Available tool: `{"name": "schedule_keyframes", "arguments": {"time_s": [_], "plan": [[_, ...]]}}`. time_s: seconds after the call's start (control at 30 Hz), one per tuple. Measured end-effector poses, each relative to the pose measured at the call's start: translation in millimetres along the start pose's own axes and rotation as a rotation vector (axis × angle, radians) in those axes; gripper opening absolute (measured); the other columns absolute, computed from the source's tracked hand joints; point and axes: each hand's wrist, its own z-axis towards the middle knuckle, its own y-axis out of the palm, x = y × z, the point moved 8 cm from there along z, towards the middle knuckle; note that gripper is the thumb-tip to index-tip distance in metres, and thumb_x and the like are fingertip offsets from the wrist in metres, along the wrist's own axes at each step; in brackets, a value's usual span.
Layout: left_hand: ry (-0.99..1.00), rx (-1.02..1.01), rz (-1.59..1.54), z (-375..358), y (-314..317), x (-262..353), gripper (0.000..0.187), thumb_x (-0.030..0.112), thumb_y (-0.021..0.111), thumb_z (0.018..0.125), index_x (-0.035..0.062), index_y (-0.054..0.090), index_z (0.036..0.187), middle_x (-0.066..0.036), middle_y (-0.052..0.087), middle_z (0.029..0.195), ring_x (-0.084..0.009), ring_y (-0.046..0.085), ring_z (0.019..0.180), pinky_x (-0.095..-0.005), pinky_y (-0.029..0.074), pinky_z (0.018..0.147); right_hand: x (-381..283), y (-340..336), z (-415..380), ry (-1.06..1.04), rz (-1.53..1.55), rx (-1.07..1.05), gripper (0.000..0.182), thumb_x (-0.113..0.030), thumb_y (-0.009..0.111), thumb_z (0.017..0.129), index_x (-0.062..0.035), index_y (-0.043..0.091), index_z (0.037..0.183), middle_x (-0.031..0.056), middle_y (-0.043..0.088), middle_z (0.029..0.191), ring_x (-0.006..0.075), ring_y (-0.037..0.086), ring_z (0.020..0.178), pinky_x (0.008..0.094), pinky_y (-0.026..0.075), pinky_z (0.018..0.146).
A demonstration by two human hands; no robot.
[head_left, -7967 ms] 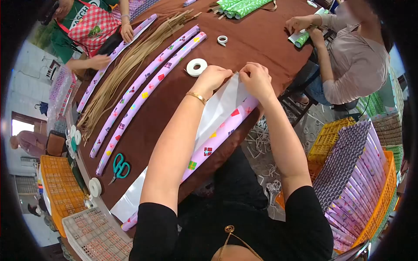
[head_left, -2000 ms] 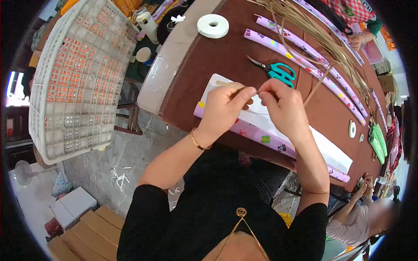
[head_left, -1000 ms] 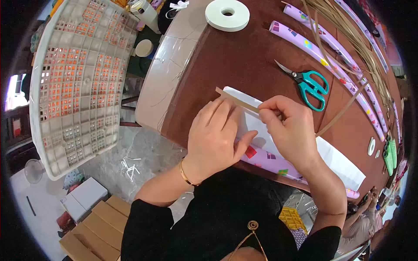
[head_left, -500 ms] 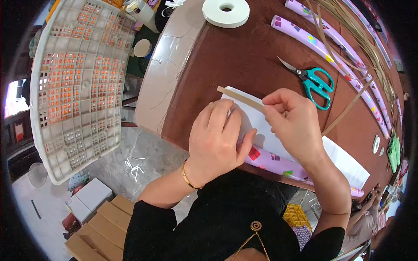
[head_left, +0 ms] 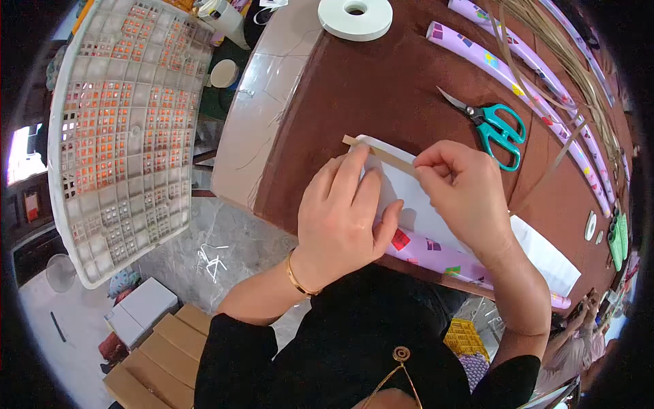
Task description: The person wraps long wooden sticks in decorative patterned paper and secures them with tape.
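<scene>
My left hand (head_left: 344,211) lies spread over the left end of a white sheet (head_left: 545,255), its index fingertip on a narrow tan strip (head_left: 395,161) along the sheet's far edge. In a pinch, my right hand (head_left: 466,187) holds that strip farther right. The strip's short left end sticks out past the sheet's corner. Along the near side, the sheet curls into a pink patterned roll (head_left: 436,258). Teal-handled scissors (head_left: 494,129) lie beyond my right hand, blades partly apart.
A white tape roll (head_left: 355,19) sits at the brown table's (head_left: 368,82) far side. Patterned rolls (head_left: 518,85) and tan strips (head_left: 579,61) lie at the right, with green snips (head_left: 618,242). A white plastic crate (head_left: 129,136) stands left; cardboard boxes (head_left: 160,358) are below. Another person (head_left: 575,351) is at lower right.
My left index finger has straightened and reached forward onto the strip near its left end. My right hand keeps its pinch, nearly unmoved.
</scene>
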Motion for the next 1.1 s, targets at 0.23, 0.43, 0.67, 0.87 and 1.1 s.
{"name": "schedule_keyframes", "arguments": {"time_s": [0.23,0.43,0.67,0.87,1.1], "plan": [[0.002,0.005,-0.014,-2,1,-1,0.037,0.02,0.073,0.074,-0.0032,0.064,0.102,-0.021,0.059,0.116,-0.0376,0.059,0.101,-0.0428,0.05,0.088,5,-15,-1,0.019,-0.061,0.029,0.011,-0.006,0.064,0.086,0.003,0.068,0.091,0.0018,0.063,0.068,0.006,0.056,0.059,0.0226,0.045,0.054],[0.006,0.007,0.009,-2,1,0,0.037,0.022,0.073,0.076,-0.0019,0.065,0.103,-0.021,0.059,0.117,-0.0385,0.057,0.107,-0.0442,0.046,0.094,-4,-40,1,0.117,0.153,0.105,0.009,-0.009,0.061,0.09,-0.0006,0.064,0.089,0.0003,0.061,0.07,0.006,0.054,0.058,0.0218,0.042,0.051],[-0.018,-0.01,0.054,-3,2,0,0.038,0.022,0.073,0.076,-0.0008,0.066,0.105,-0.022,0.059,0.119,-0.0394,0.055,0.112,-0.0458,0.044,0.099,-20,-7,3,0.028,-0.112,0.005,0.016,-0.011,0.06,0.086,0.0033,0.064,0.078,0.0227,0.064,0.073,0.0405,0.064,0.069,0.0443,0.052,0.065],[0.011,-0.003,0.064,-4,3,0,0.04,0.026,0.072,0.079,-0.0018,0.064,0.107,-0.024,0.057,0.118,-0.0406,0.053,0.113,-0.0464,0.047,0.095,-11,9,3,0.017,-0.166,-0.012,0.014,-0.008,0.061,0.086,0.0047,0.062,0.082,0.0089,0.057,0.064,0.0097,0.048,0.058,0.0284,0.041,0.054],[0.007,-0.018,0.056,-3,3,0,0.041,0.026,0.072,0.079,-0.0015,0.064,0.109,-0.023,0.057,0.117,-0.0403,0.054,0.112,-0.0471,0.047,0.094,-56,-13,-8,-0.172,0.302,-0.065,0.012,-0.007,0.06,0.089,0.003,0.06,0.082,0.0012,0.052,0.065,0.0054,0.046,0.063,0.0243,0.038,0.055]]}}
